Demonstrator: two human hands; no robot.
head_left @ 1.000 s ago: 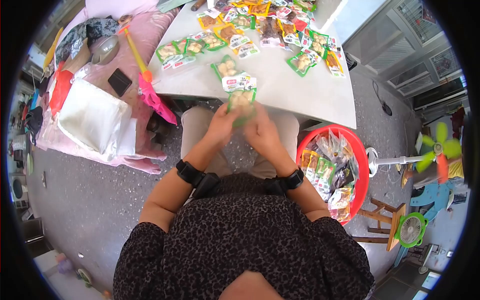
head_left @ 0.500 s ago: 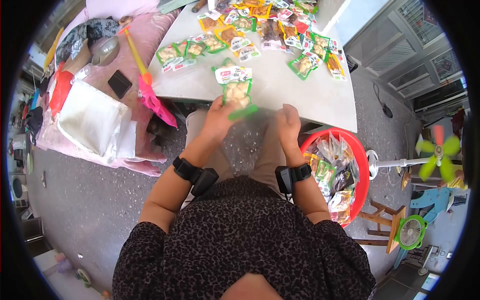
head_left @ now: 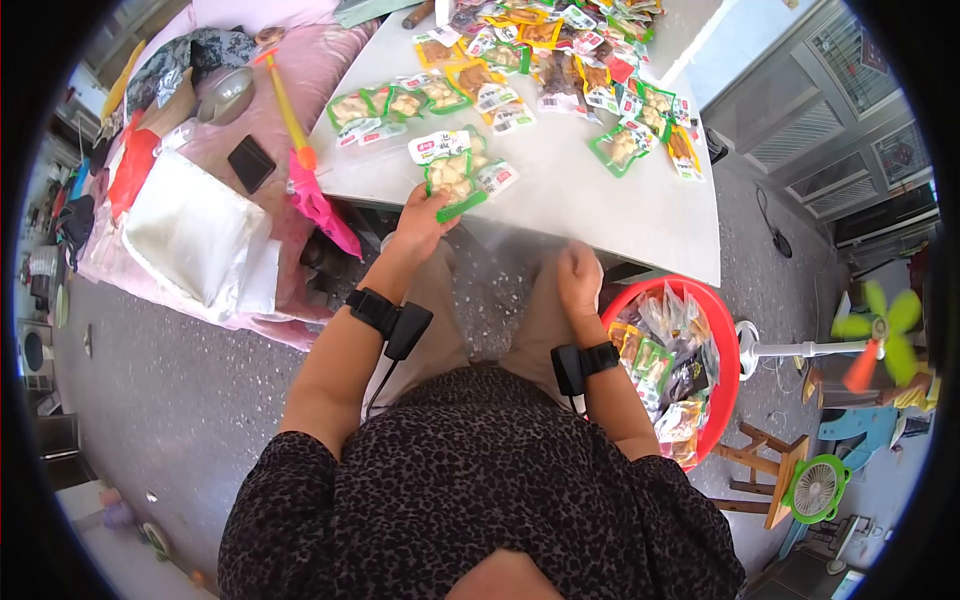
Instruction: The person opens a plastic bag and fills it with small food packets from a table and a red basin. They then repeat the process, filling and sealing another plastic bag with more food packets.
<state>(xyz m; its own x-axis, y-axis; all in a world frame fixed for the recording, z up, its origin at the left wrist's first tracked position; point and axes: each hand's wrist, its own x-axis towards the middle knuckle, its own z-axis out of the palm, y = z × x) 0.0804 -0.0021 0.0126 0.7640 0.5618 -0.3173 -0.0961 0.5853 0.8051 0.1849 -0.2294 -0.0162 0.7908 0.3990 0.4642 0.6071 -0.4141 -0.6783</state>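
My left hand (head_left: 422, 220) pinches the lower edge of a green-edged snack packet (head_left: 449, 178) with pale pieces inside, over the table's front edge. Directly behind it, partly covered, lies another packet (head_left: 496, 177) with a white label end. My right hand (head_left: 578, 278) is closed, just in front of the table edge and above the red tub. A faint see-through smear shows beside its fingers; whether it holds something clear cannot be made out.
Several packets (head_left: 520, 60) are heaped at the back of the white table (head_left: 560, 180). More green-edged packets (head_left: 405, 102) lie left and right. A red tub (head_left: 728, 370) of packets stands at right. A pink-covered bed (head_left: 290, 225) is at left, a fan (head_left: 820, 488) at right.
My left hand has moved slightly left with the packet and laid it nearer the other one, which now shows more. My right hand stays closed and is slightly lower in view.
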